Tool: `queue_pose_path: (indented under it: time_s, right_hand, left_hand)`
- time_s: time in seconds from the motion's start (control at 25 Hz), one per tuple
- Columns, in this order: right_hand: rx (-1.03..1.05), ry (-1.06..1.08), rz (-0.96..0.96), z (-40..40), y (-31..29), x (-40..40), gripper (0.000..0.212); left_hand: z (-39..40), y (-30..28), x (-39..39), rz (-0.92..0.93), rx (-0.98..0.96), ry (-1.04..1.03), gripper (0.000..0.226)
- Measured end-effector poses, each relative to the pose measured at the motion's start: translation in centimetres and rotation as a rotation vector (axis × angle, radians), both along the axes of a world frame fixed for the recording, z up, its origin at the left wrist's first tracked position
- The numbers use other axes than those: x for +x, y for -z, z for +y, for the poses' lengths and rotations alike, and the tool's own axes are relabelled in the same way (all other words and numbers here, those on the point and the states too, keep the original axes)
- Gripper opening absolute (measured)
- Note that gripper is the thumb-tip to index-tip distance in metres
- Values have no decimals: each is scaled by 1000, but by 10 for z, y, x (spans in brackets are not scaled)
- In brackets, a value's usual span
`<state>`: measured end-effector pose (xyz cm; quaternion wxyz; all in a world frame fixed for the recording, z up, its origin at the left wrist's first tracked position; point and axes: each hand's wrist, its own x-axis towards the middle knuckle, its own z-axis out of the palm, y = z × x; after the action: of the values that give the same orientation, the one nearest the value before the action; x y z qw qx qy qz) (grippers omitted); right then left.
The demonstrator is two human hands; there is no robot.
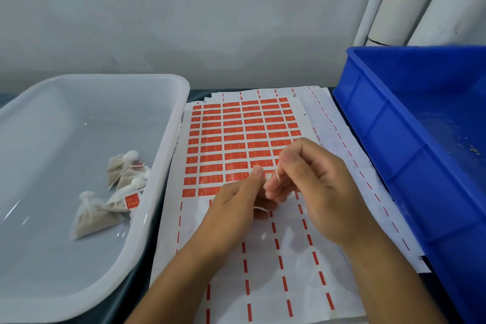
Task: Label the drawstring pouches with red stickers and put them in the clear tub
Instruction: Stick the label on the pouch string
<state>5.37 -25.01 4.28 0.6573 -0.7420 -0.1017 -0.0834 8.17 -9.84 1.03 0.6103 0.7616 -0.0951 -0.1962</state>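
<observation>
Hands meeting over the sticker sheet, white drawstring pinched between them.

Landmark is the sticker sheet [244, 144], lying on the dark surface [147, 252]: above its lower rows, the left hand [236, 208] and right hand [313, 187] both have fingers curled, pinching a thin white drawstring [276, 173]; the pouch itself is hidden behind the fingers, so I cannot tell how it hangs. Left of the sheet sits the clear tub [168, 155], holding a few finished pouches [115, 192], at least one with a red sticker. Right of the sheet stands the blue crate [410, 139]. Likely risks: the thin string could slip from so light a pinch, a peeled sticker could fold onto itself or stick to a fingertip, or it could land crooked on the string.
</observation>
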Motion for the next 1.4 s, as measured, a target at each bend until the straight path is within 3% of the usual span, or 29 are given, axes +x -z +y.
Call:
queue_pose_path:
  time_s: [0.16,0.4,0.64,0.84,1.08,1.16,1.28,1.4]
  right_hand:
    - [-99,-20,-39,6,2,-3,24]
    - [-114,8,-49,2,1,-4,25]
    - [-184,20,-80,9,3,-4,20]
    - [-271,-40,-59,18,13,-2,18]
    - [-214,-18,32,15,16,3,18]
    - [-152,20,125,12,16,5,25]
    - [85,63,353,9,13,8,35]
    - [379,53,485,4,8,8,27]
  left_hand:
    - [5,-1,4,163,-44,76,45]
    - [1,-6,2,393,-329,73,35]
    - [2,-1,4,404,-446,-76,41]
    - [8,-8,5,387,-542,-70,45]
    - [16,-11,9,438,-644,-192,46]
    - [18,-11,10,381,-558,-189,42]
    - [12,-12,10,247,-210,-197,41]
    - [8,-13,5,63,143,-141,24]
